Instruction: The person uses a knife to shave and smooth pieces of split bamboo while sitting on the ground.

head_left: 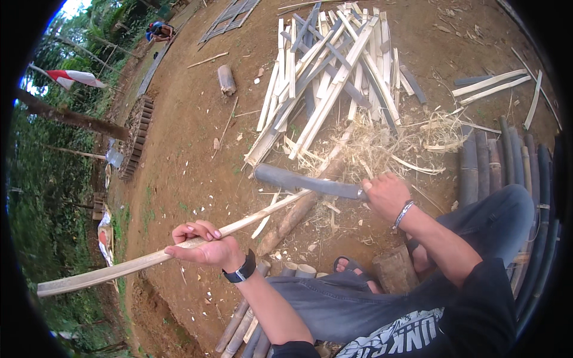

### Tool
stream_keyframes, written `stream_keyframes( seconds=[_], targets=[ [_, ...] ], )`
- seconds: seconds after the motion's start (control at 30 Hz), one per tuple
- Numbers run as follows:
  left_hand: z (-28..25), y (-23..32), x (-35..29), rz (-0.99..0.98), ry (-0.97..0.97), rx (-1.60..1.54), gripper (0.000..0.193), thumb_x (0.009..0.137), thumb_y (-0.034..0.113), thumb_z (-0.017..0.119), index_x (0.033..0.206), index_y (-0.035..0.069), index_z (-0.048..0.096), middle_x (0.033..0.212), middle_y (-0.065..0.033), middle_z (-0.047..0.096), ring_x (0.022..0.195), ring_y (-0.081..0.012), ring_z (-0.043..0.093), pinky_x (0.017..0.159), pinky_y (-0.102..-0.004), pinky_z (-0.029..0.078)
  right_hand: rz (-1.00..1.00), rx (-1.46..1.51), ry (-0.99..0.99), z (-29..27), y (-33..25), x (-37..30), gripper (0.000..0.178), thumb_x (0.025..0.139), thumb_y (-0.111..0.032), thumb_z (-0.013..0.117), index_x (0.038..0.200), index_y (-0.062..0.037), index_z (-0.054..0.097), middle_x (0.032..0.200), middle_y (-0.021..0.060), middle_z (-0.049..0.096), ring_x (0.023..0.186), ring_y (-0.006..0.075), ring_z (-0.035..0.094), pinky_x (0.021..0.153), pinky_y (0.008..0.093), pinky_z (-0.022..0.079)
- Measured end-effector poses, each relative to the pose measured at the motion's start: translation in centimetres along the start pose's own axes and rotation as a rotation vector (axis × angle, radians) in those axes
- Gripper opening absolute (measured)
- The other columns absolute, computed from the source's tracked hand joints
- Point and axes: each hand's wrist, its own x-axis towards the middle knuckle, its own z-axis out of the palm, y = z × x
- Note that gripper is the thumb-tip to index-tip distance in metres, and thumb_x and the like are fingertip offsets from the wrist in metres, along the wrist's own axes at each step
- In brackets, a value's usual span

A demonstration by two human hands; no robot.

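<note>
My left hand (pixel 210 249), palm up with a black watch at the wrist, grips a long pale bamboo strip (pixel 107 272). One end of the strip reaches out to the far left; its other end passes up to the machete. In my right hand (pixel 388 196) is the handle of the machete (pixel 304 181), mostly hidden by my fingers. Its broad dark blade points left and lies across the strip's right end. Whether the edge bites into the bamboo, I cannot tell. Beneath them a wooden pole (pixel 285 230) lies slanting on the ground.
Beyond the blade is a heap of split bamboo strips (pixel 334 71), with curly shavings (pixel 382 143) in front. Bamboo poles (pixel 477 167) lie at my right, and more cut poles (pixel 242 325) by my legs. A stump (pixel 395 269) stands near my sandalled foot. Another person (pixel 160 31) crouches far off.
</note>
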Motion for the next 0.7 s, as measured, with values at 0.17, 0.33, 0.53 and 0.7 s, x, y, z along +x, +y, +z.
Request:
stream_keyframes(
  seconds=[0.17,0.33,0.53,0.7],
  targets=[
    [-1.3,-0.6,-0.4,0.026,0.144,0.011,0.058,0.091,0.066,0.04,0.07,0.012,0.04,0.048,0.0013,0.029,0.038,-0.0083,0.028,0.036,-0.0206,0.02,0.209,0.247,-0.219,-3.7,-0.6,-2.7,0.024,0.084,-0.022,0.059,0.09,-0.0006,0.053,0.068,0.0177,0.064,0.065,0.0351,0.065,0.06,0.0468,0.05],
    [-0.6,-0.3,-1.1,0.05,0.071,0.011,0.059,0.092,0.066,0.036,0.07,0.012,0.038,0.048,0.0016,0.029,0.038,-0.0079,0.029,0.035,-0.0201,0.019,0.366,0.965,-0.133,0.3,-7.0,-5.3,0.037,0.09,-0.034,0.057,0.098,0.0024,0.054,0.062,0.019,0.062,0.06,0.0362,0.063,0.057,0.0433,0.049],
    [-0.2,-0.3,-1.6,0.144,0.07,0.01,0.065,0.089,0.072,0.028,0.066,0.012,0.035,0.046,0.0007,0.027,0.035,-0.0091,0.024,0.032,-0.0196,0.018,0.319,1.18,-0.107,3.7,-13.4,-3.7,0.036,0.094,-0.034,0.051,0.096,0.002,0.054,0.052,0.0143,0.057,0.049,0.0275,0.062,0.048,0.0376,0.048],
    [0.6,0.1,-1.9,0.115,0.154,0.076,0.063,0.09,0.072,0.026,0.063,0.015,0.028,0.045,0.001,0.025,0.034,-0.0083,0.023,0.033,-0.0185,0.017,0.595,1.186,-0.229,8.4,-10.7,-2.3,0.037,0.098,-0.035,0.045,0.088,0.0008,0.053,0.047,0.0099,0.052,0.041,0.0208,0.056,0.04,0.0377,0.043]
  ],
)
